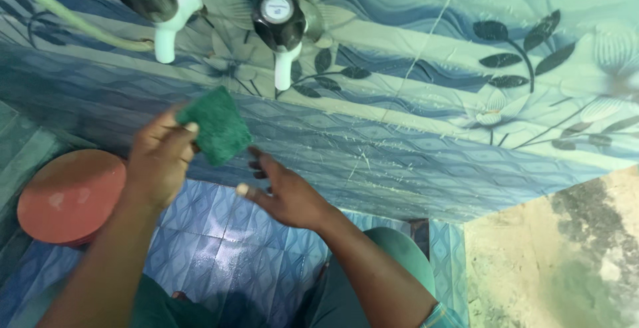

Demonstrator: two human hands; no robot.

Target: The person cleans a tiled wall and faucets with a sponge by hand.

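Tiled wall (466, 55), blue with leaf and flower print, fills the frame from 9 to 3 o'clock; pale streaks and specks show along its lower band. Blue tiled floor (219, 235) at 6 o'clock. Rough, stained concrete surface (566, 255) at 4 o'clock. Red round lid or stool top (70, 195) at 8 o'clock. Two taps (283, 28) at 12 o'clock.

Step in hand, as judged: scrub pad raised toward the wall, not yet pressed on. Next move calls for flat, firm contact with the tile.

Left hand (160, 162): fingers clamped on the green scrub pad (216, 125), centre frame, held clear of the wall. Right hand (283, 195): fingers spread apart, empty, tips just beside the pad's lower edge.
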